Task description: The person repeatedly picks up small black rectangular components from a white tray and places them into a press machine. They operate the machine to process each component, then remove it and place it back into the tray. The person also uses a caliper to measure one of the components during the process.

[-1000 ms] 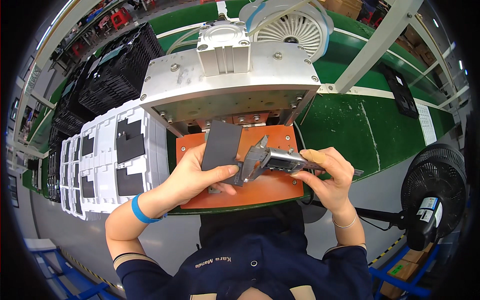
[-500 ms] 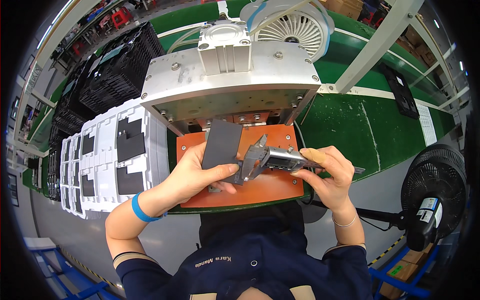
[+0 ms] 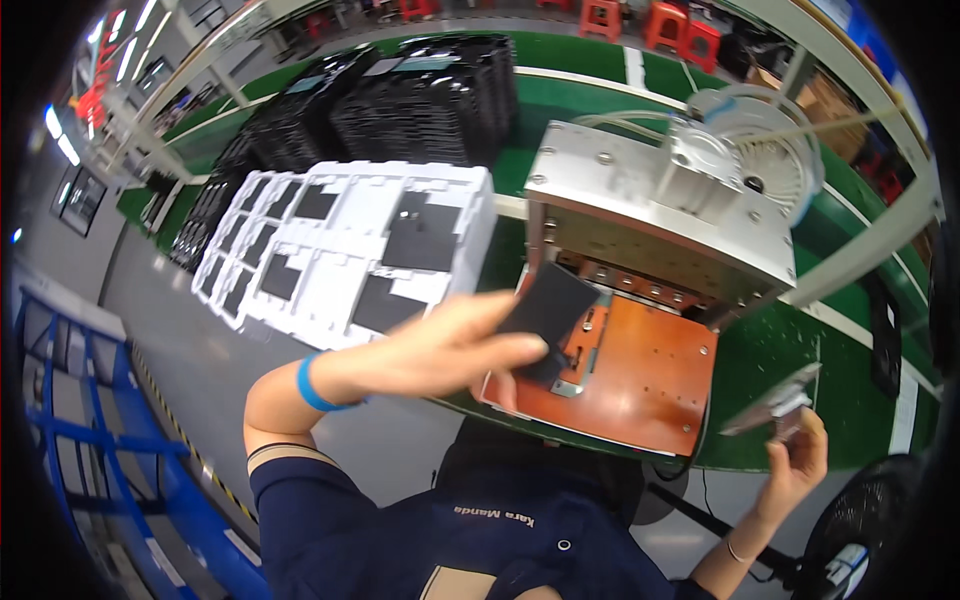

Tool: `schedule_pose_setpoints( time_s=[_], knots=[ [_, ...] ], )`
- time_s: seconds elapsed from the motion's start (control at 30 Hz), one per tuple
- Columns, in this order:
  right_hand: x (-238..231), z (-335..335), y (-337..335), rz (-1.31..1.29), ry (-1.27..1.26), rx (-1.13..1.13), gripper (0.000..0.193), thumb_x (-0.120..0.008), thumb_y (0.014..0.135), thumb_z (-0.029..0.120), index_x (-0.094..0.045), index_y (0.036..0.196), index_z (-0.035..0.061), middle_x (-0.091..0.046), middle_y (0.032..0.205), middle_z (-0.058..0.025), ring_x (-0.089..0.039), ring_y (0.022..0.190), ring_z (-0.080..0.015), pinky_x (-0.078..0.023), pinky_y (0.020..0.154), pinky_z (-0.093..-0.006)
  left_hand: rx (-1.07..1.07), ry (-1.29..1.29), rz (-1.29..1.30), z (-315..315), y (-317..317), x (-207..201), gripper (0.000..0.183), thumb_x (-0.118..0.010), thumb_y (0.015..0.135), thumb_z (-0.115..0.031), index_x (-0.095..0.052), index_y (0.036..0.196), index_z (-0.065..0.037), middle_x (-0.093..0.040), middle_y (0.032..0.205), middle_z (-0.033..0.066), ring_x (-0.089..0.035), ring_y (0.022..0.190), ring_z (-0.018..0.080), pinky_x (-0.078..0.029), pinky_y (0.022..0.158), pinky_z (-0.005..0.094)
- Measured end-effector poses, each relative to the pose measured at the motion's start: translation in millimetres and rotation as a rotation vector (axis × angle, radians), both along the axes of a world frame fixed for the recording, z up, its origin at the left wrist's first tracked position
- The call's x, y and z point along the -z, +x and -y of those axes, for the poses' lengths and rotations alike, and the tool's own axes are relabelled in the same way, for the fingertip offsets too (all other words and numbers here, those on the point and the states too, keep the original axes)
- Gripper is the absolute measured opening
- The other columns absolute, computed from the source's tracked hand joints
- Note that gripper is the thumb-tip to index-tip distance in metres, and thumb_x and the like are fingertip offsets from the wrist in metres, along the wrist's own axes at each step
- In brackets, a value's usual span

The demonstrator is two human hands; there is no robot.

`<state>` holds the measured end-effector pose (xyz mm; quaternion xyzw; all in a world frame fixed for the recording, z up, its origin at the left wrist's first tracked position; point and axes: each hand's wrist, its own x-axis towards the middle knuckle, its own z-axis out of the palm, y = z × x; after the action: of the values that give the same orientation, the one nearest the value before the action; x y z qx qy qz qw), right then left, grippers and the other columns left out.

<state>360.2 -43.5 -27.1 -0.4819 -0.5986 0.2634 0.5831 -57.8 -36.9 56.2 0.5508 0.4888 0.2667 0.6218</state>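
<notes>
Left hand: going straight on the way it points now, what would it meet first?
Beyond the black sheet it holds, the left hand would probably reach the orange plate first; whether it would touch or pass above is unclear here.

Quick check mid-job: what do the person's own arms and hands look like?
Both hands are ungloved. The left hand has a plain blue wristband above it; the right hand, a thin bracelet. The left sleeve is short, navy, with beige trim.
</notes>
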Motion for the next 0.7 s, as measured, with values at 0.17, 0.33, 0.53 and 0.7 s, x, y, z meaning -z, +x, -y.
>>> schedule_pose_setpoints(
  time_s=[0.17,0.33,0.53,0.7],
  knots=[
    [31.6,-29.0,75.3,0.156,-0.24,0.103,0.046,-0.065,0.084,-0.005,-0.055,0.128,-0.0042,-0.055,0.096,-0.0005,-0.055,0.087,-0.0075,-0.044,0.079,-0.0188,-0.519,0.827,-0.656,-8.3,-126.8,27.7,0.042,-0.054,0.081,0.007,-0.065,0.119,-0.007,-0.067,0.11,0.0136,-0.064,0.103,0.0245,-0.05,0.087,0.0315],
    [104.8,-70.1,135.6,0.386,-0.334,0.279,0.039,-0.075,0.082,0.007,-0.063,0.118,0.0,-0.048,0.072,0.008,-0.04,0.063,-0.0019,-0.031,0.054,-0.0182,-0.514,0.875,-1.075,-25.5,-201.5,78.1,0.043,-0.051,0.081,0.008,-0.066,0.118,-0.007,-0.058,0.129,0.0159,-0.05,0.124,0.0333,-0.041,0.103,0.0387],
    [128.3,-77.5,132.0,0.65,-0.236,0.396,0.037,-0.077,0.081,0.019,-0.066,0.113,0.0034,-0.047,0.078,0.0019,-0.04,0.062,-0.0076,-0.032,0.053,-0.0237,-0.279,0.599,-1.092,-11.2,-208.9,92.4,0.053,-0.037,0.087,-0.013,-0.051,0.138,-0.016,-0.035,0.151,0.0187,-0.025,0.139,0.0441,-0.023,0.115,0.0488],
    [113.9,-77.5,99.2,0.796,-0.19,0.44,0.038,-0.075,0.082,0.024,-0.066,0.114,0.0047,-0.051,0.087,-0.0056,-0.05,0.073,-0.0173,-0.042,0.066,-0.0301,-0.284,0.587,-1.161,-13.1,-213.5,93.0,0.053,-0.035,0.089,-0.017,-0.049,0.141,-0.018,-0.033,0.152,0.0187,-0.019,0.142,0.0431,-0.018,0.117,0.0486]
  ],
)
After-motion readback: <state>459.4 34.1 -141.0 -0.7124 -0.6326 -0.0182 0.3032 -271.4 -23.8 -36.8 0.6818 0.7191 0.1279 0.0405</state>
